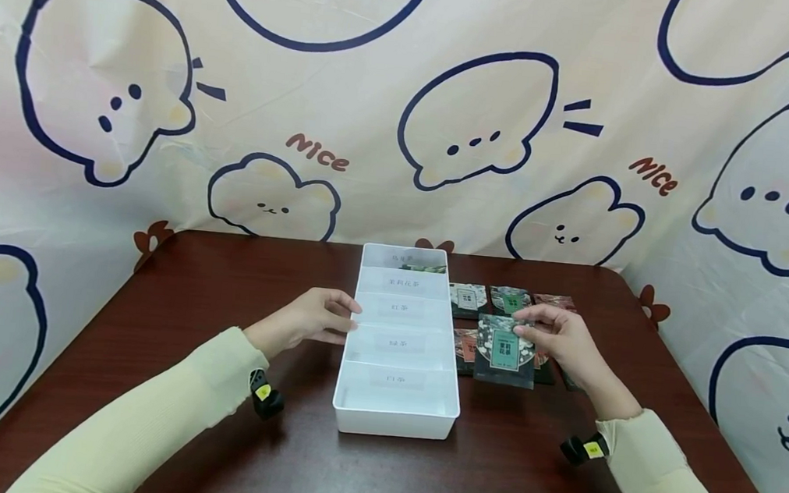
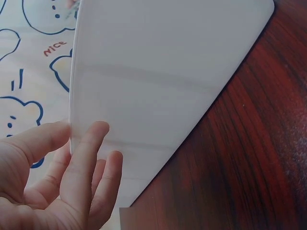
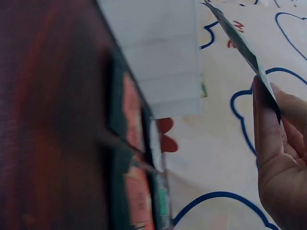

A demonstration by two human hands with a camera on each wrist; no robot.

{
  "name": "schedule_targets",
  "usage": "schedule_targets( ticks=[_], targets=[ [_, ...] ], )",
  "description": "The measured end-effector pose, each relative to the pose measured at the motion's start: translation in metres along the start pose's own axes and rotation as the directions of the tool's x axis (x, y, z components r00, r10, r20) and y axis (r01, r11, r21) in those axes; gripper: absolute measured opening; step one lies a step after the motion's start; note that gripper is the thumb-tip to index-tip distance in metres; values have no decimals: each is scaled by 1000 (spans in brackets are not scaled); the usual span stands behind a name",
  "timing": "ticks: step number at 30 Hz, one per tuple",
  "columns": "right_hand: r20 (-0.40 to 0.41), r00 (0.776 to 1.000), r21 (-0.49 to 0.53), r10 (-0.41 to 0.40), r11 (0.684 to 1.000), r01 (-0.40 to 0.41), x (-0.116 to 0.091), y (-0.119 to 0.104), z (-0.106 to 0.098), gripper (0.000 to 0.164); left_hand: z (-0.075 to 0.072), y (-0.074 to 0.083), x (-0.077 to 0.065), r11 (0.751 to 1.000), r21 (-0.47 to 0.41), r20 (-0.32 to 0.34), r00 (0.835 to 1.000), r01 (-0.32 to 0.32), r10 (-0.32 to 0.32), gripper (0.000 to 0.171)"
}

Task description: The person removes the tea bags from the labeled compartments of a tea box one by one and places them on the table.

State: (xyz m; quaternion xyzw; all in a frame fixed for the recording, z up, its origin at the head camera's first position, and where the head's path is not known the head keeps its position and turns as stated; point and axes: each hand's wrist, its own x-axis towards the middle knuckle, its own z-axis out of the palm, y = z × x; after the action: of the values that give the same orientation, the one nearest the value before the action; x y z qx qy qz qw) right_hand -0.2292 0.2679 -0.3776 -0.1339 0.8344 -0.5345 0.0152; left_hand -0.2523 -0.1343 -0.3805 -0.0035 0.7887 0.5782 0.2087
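A long white divided box (image 1: 395, 423) stands on the table, its compartments marked with paper labels. My left hand (image 1: 311, 316) touches the box's left rim; in the left wrist view its loosely bent fingers (image 2: 82, 167) lie against the outer wall. My right hand (image 1: 562, 346) pinches a dark tea sachet (image 1: 505, 354) with a teal label by its upper right corner, raised beside the box. Seen from the right wrist, the held sachet (image 3: 242, 45) shows nearly edge-on between thumb and fingers. A green-patterned packet (image 1: 424, 268) shows in the farthest compartment.
More tea sachets lie in rows right of the box: one with a pale label (image 1: 467, 300), one green (image 1: 511, 299), one reddish (image 1: 555, 300), others partly hidden by the right hand. The dark wooden table (image 1: 208, 449) meets a cartoon-printed curtain (image 1: 370, 119) at the back.
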Motion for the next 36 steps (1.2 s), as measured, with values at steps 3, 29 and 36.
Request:
schedule_targets(
  ticks=[3,29,36],
  targets=[
    [55,997,17,45,999,-46,-3,8,3,34,0,0,0,1000,3,1,1000,0,0,30],
    [293,943,-55,155,988,-146,-12,33,40,30,1,1,-1,1000,-4,3,1000,-2,2,29],
    [296,941,-144,166,981,-128,-8,30,43,26,1,1,-1,1000,1,0,1000,-2,2,29]
  ],
)
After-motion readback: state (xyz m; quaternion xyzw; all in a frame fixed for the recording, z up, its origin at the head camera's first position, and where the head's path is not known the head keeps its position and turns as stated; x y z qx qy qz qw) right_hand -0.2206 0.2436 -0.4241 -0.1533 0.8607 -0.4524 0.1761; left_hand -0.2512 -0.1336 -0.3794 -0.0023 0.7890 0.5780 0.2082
